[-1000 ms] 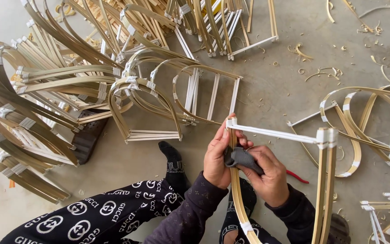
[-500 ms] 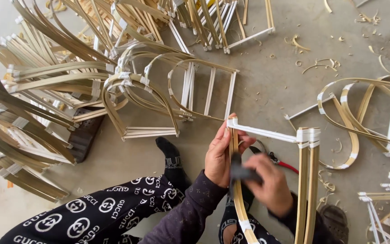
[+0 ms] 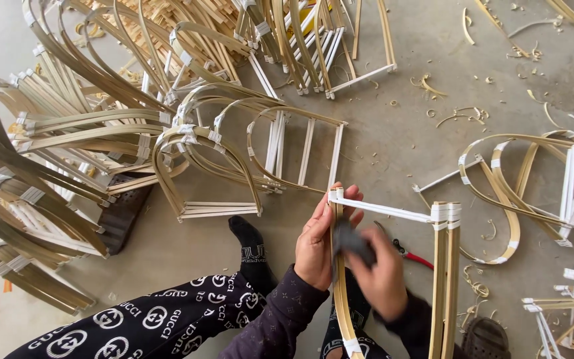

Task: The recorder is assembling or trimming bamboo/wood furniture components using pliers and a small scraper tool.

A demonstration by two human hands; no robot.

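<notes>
the person sits on the grey concrete floor [image 3: 393, 139] with one patterned trouser leg [image 3: 167, 319] stretched out, and a bent bamboo frame [image 3: 393, 266] stands propped in front of them, its white-taped crossbar [image 3: 383, 209] uppermost so that the near upright faces the hands. the left hand [image 3: 320, 242] is wrapped round that upright just below the taped corner, fingers curled closed on the strip, apparently to steady it against the rubbing. the right hand [image 3: 381, 276] is blurred with motion and closed on a small dark pad [image 3: 352, 240], pressed against the same strip right beside the left hand; what the pad is made of cannot be told. a red-handled tool [image 3: 412, 256] lies on the floor just behind the right hand, within easy reach. to the left and toward the far edge of the floor, a great heap of similar arched frames [image 3: 101, 153] leans together, while a few more frames [image 3: 539, 193] lie apart at the right. thin bamboo shavings [image 3: 463, 116] are scattered across the bare middle of the floor.
</notes>
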